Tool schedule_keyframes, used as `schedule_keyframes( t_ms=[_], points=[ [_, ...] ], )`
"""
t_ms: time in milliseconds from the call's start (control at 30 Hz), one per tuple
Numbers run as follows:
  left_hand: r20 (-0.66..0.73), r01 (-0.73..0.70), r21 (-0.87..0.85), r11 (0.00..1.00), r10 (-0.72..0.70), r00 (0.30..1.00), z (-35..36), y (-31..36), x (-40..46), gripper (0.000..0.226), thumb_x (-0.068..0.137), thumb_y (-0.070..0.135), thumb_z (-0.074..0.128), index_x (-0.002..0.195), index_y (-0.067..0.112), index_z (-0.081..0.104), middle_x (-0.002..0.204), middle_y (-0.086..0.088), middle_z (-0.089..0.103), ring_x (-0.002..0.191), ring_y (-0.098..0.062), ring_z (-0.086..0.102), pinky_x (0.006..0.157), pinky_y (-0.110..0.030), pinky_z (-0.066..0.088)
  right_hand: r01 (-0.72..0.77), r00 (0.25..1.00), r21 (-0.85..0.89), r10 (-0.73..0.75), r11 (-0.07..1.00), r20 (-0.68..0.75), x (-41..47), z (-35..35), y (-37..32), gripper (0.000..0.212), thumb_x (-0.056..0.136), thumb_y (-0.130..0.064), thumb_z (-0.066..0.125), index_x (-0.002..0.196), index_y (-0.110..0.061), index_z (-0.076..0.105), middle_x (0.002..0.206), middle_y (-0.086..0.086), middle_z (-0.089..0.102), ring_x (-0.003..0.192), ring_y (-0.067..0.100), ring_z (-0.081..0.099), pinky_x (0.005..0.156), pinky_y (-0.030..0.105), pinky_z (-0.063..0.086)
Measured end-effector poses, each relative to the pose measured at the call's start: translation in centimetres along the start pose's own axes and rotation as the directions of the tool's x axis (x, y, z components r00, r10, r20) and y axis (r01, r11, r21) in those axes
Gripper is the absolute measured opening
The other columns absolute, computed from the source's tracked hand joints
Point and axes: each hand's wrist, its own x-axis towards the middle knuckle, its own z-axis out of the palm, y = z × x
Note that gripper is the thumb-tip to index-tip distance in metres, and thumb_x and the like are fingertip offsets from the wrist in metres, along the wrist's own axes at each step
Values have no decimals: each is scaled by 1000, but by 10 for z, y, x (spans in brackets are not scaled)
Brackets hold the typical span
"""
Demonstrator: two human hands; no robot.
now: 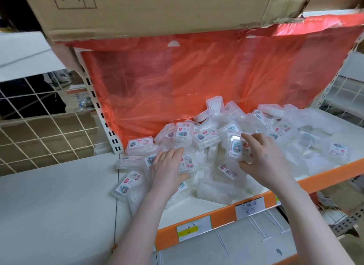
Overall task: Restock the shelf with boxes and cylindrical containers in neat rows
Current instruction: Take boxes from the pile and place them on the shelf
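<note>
red plastic sheet (197, 77) behind box pile (216, 138); cardboard carton (157, 10) overhead.

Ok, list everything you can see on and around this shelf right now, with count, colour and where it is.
boxes: many, too jumbled to count, clear plastic with white labels, heaped on the shelf
shelf: one, white board with orange front edge, centre and right
price tags: two, one white and handwritten, one white and yellow, on the orange edge
plastic sheet: one, red-orange, translucent, hanging behind the heap
carton: one, brown cardboard, torn lower edge, above the shelf
wire grid: white, at far left; more at far right
left hand: fingers straight, resting on boxes at the heap's left front
right hand: grips one box in the heap's middle
</note>
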Motion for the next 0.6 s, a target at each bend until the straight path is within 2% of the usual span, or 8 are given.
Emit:
schedule_keyframes(
  t_ms=[100, 167, 300, 400, 500, 600],
  points=[
    [2, 0, -25, 1000, 0, 1000, 0, 3, 1, 75, 82, 36, 69, 144, 23, 29, 140, 5, 35, 129, -16, 35, 104, -29, 31, -19, 1000, 22, 19, 1000, -20, 0, -1, -3, 69, 56, -9, 79, 121, -5, 57, 103, 17, 58, 89, 39, 54, 66, 45, 50],
    [-5, -17, -14, 1000, 17, 1000, -5, 5, 1, 74, 81, 32, 69, 144, 22, 30, 133, 5, 35, 125, -16, 36, 99, -28, 36, -19, 999, 37, 20, 999, -26, 0, -2, -5, 69, 55, -7, 79, 121, -4, 57, 100, 17, 58, 87, 39, 54, 67, 45, 50],
    [-57, -30, -3, 1000, 30, 998, -22, 11, 0, 73, 81, 26, 65, 144, 22, 29, 134, 6, 34, 127, -15, 35, 98, -29, 34, 3, 999, 61, -1, 998, -39, 1, -7, -7, 69, 52, -6, 80, 118, -2, 59, 96, 19, 59, 81, 40, 55, 68, 44, 49],
    [-104, -13, -5, 1000, 12, 994, -35, 12, -11, 73, 79, 25, 66, 143, 24, 32, 136, 8, 36, 128, -13, 34, 101, -27, 30, 11, 999, 99, -7, 995, -35, 4, -8, -12, 69, 56, -7, 79, 121, -2, 57, 103, 19, 59, 89, 41, 55, 74, 44, 47],
    [-110, 66, -13, 998, -67, 992, -45, 5, -35, 72, 80, 24, 66, 143, 25, 33, 136, 8, 37, 127, -13, 35, 99, -25, 29, 47, 999, 145, -49, 988, 14, 6, -6, -23, 73, 57, -8, 79, 125, -3, 55, 108, 19, 57, 97, 42, 53, 79, 46, 46],
    [-78, 174, -9, 985, -174, 982, -56, -11, -62, 73, 80, 28, 68, 143, 27, 33, 140, 9, 35, 128, -13, 38, 96, -27, 34, 92, 992, 174, -105, 980, 66, 5, -1, -41, 73, 58, -9, 78, 126, -4, 55, 105, 19, 58, 95, 42, 53, 77, 45, 46]
  ],
)
